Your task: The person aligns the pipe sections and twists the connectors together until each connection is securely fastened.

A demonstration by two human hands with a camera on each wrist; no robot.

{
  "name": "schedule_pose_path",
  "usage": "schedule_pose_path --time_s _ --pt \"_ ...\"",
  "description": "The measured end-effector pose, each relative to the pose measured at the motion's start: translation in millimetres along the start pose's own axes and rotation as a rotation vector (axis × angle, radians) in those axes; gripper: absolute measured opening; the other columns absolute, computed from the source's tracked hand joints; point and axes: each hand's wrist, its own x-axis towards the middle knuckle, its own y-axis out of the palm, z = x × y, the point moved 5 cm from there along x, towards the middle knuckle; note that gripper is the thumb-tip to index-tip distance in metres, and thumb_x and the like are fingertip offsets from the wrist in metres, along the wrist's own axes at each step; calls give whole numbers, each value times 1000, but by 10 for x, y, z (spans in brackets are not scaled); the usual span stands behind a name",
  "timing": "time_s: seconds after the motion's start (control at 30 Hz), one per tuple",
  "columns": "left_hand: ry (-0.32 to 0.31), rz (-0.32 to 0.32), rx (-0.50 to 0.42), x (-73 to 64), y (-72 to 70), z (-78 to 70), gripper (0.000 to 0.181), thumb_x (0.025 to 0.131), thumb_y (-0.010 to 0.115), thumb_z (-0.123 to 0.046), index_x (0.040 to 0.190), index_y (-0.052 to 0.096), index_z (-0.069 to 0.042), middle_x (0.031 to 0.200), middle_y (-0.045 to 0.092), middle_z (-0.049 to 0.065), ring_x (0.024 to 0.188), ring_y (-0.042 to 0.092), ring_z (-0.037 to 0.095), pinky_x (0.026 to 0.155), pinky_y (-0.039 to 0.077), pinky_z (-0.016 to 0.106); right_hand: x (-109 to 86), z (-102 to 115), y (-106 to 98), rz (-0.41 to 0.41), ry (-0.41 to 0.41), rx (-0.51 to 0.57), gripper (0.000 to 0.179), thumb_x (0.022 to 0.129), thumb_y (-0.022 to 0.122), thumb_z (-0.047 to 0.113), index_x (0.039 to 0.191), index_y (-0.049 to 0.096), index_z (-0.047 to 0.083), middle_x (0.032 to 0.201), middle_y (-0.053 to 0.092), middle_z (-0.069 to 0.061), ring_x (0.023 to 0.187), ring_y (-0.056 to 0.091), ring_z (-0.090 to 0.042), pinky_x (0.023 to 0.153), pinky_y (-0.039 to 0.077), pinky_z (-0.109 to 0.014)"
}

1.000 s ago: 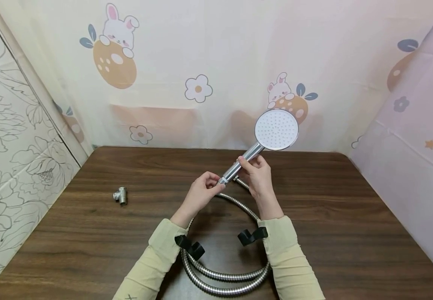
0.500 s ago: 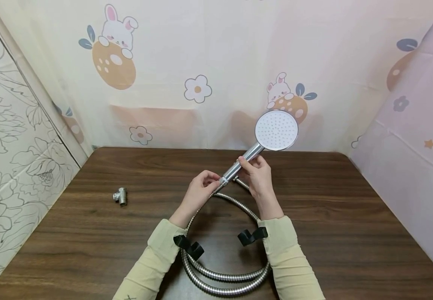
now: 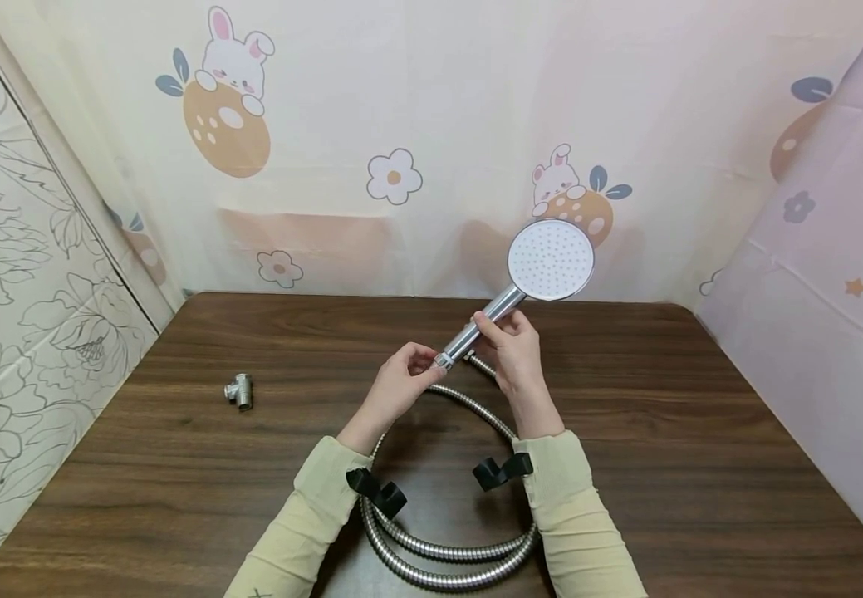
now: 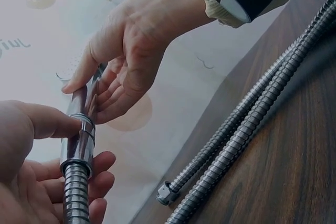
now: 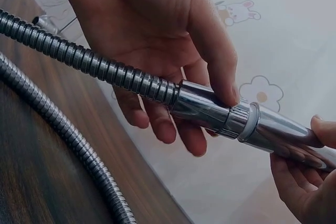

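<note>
A chrome handheld shower head (image 3: 551, 259) with a round white spray face is held tilted above the table, face toward me. My right hand (image 3: 518, 355) grips its handle between thumb and fingers. My left hand (image 3: 395, 386) pinches the chrome hose nut (image 5: 207, 106) at the handle's lower end, thumb on the nut's ridged band. In the right wrist view, a white ring (image 5: 253, 121) shows between nut and handle. From the nut runs a ribbed metal shower hose (image 3: 449, 581), looped on the table below my wrists. Its other end fitting (image 4: 168, 193) appears in the left wrist view.
A small chrome T-shaped fitting (image 3: 240, 391) sits on the left of the brown wooden table (image 3: 700, 465). Behind the table hangs a printed curtain (image 3: 461, 100), close to its back edge. Black straps (image 3: 377, 492) are around both wrists.
Half a second ago my left fingers were straighter and a little higher at the nut; now they are curled in around it again. The right hand and shower head have stayed in place.
</note>
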Motion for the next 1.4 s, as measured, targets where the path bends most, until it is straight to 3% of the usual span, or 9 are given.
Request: schedule_pose_path --time_s 0.17,0.5,0.7,0.83,0.97,1.07,1.27,1.4 --pt "-18 37 -23 4 11 2 23 85 63 -20 103 59 -6 91 66 6 78 57 11 69 44 24 1 -1 -5 8 -13 -2 17 84 61 1 95 49 6 72 65 4 66 64 -10 64 53 -26" --pt "7 -18 -65 15 -38 -10 16 84 62 -16 98 61 -7 89 65 6 74 56 11 64 43 24 -1 -11 -12 2 -13 6 16 85 60 0 93 48 6 71 64 4 65 64 -10 63 53 -26" --pt "35 -55 -45 7 -42 -22 19 80 67 -14 98 61 -8 91 63 6 77 57 13 67 45 25 -2 -14 -9 4 5 -5 16 84 61 2 95 50 7 74 64 3 67 64 -10 66 53 -26" --pt "11 -23 4 -6 -21 -31 22 83 64 -20 103 61 -9 92 64 5 79 57 13 67 44 25 -6 -5 -6 10 8 -2 18 84 61 2 97 50 7 75 65 3 69 64 -11 68 53 -27" --pt "2 15 36 -124 -32 -254 23 87 60 -16 105 60 -2 89 66 10 76 55 16 64 41 24 -4 -1 -7 11 2 -4 19 84 61 2 98 48 6 74 65 4 68 64 -10 68 53 -28" --pt "19 10 20 -175 -52 -360 23 84 62 -9 103 58 3 90 65 16 77 54 21 63 40 23 -2 -13 -3 7 8 1 19 85 61 1 98 48 6 74 65 4 68 64 -10 68 53 -27" --pt "0 -15 -26 -11 -15 -46 22 85 63 -13 103 58 -3 91 64 11 76 53 15 63 40 24 4 -27 7 -5 15 9 17 84 61 1 95 49 6 73 64 3 67 65 -10 69 53 -26" --pt "3 -36 -40 -5 -16 -25 17 87 57 -13 102 59 -6 89 63 8 73 52 11 65 40 24 5 -25 2 -9 16 6 17 84 61 0 94 48 6 73 64 3 67 64 -10 69 53 -26"
